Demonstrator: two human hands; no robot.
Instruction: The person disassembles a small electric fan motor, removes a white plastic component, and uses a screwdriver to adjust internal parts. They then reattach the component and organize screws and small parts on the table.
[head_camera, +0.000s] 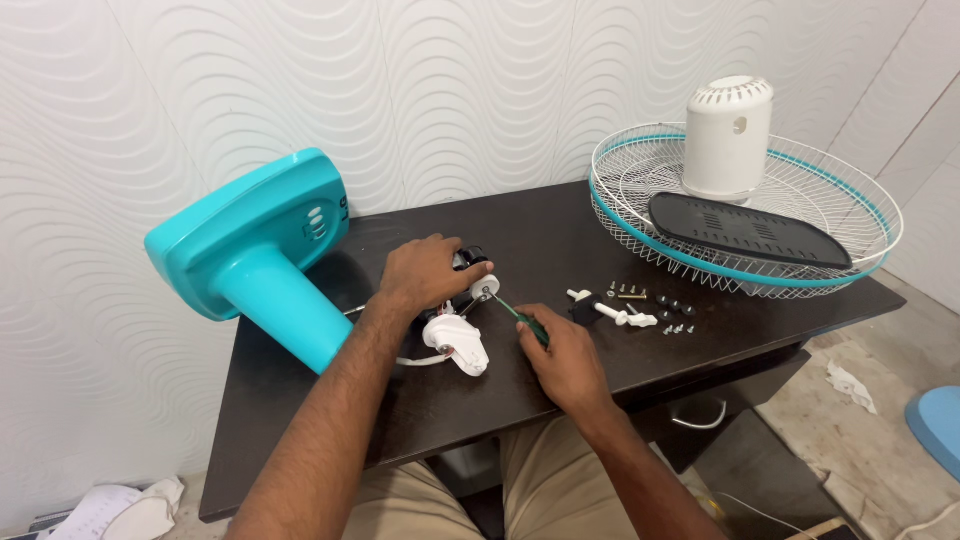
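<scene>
Left hand (425, 272) clamped over the fan motor (470, 270) at mid-counter (560, 240), beside the teal fan base (255, 255). Right hand (562, 360), fingers closed around a green-handled screwdriver (520, 320), tip at the motor's white hub. Loose screws (660, 308) just right; wire fan guard (745, 205) at far right.

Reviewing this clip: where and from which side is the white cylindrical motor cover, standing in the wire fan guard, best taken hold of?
Probably around the smooth side wall of the white motor cover, coming from above or the front. It stands upright, domed slotted top up, on the wire fan guard, its sides free. The black plate lies in front of its base, so a low approach looks awkward.
</scene>
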